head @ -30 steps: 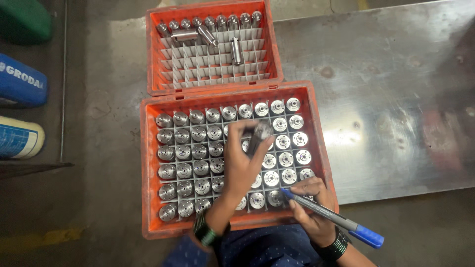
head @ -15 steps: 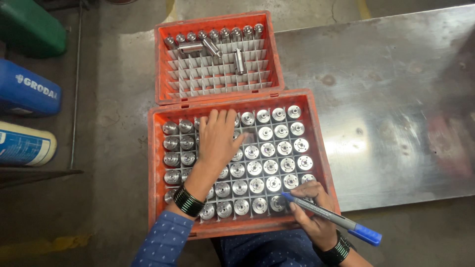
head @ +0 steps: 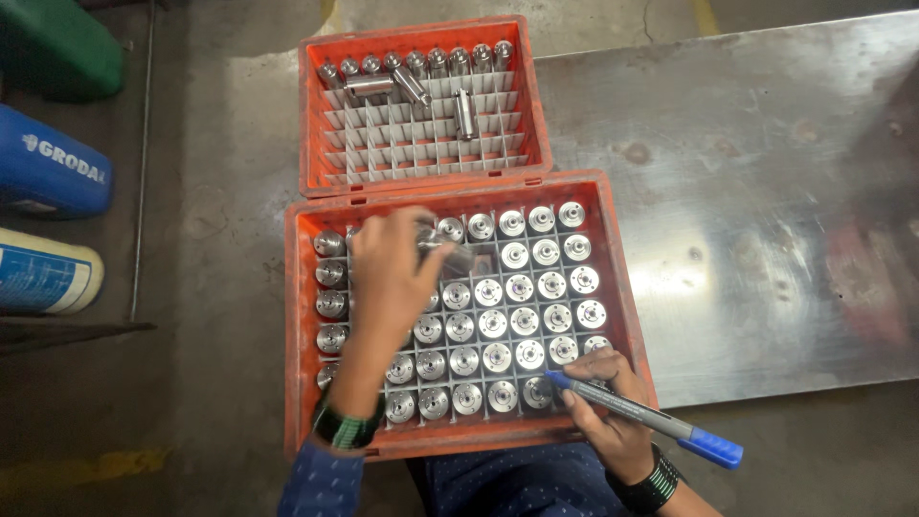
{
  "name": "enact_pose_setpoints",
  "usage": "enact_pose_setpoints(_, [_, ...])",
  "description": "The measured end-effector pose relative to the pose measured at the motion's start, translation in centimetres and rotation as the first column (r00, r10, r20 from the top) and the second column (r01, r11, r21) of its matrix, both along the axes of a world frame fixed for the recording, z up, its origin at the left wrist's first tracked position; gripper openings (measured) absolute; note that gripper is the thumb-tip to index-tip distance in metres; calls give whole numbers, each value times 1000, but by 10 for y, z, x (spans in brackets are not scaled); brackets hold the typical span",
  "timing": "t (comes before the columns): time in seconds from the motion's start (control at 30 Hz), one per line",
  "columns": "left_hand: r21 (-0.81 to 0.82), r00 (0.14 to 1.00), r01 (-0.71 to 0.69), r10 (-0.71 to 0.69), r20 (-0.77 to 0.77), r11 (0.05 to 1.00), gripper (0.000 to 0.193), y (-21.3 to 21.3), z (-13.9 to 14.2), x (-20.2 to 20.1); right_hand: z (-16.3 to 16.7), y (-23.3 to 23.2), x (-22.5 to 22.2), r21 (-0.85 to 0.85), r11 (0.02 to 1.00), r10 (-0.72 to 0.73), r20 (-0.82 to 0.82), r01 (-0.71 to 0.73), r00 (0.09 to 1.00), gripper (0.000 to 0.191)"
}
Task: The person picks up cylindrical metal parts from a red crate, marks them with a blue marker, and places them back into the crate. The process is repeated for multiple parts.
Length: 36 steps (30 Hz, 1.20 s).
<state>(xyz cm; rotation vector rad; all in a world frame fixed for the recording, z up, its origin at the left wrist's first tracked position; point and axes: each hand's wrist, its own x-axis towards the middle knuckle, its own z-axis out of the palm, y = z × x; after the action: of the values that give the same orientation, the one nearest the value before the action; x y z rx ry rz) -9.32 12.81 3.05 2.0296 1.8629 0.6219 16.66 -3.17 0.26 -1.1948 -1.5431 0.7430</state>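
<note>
The left hand [head: 388, 278] has lifted a steel cylinder [head: 448, 255] from the near crate [head: 299, 335], fingers closed; right hand [head: 613, 407] grips a blue marker [head: 651, 421]

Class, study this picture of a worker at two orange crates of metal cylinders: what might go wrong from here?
1. The left hand holds a metal cylinder tilted over the near crate; it may slip and knock seated parts.
2. The blue marker in the right hand hangs past the crate rim and could snag.
</note>
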Motion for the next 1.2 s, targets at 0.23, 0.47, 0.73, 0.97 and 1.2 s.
enact_pose_setpoints(0.23, [-461,384,390,314,868,797,48,-79,-7,18,2,-1,-1,-22,1000,-12,-48,11,999,20])
enact_pose_setpoints(0.47, [-314,-404,447,502,764,838,46,-122,-36,80,-1,-5,1,-37,999,-14,-70,12,997,21])
enact_pose_setpoints(0.73, [-297,-311,332,401,862,895,57,-132,-42,83,3,-8,-9,6,996,87,-59,-87,994,22])
enact_pose_setpoints(0.97, [-404,-464,388,555,690,828,55,-123,-22,80,5,-9,-7,-14,998,61,-39,-61,997,21])
enact_pose_setpoints(1.2, [-386,-310,312,477,822,868,44,-125,-30,86,-1,-14,-5,-42,999,27,-129,-33,991,20])
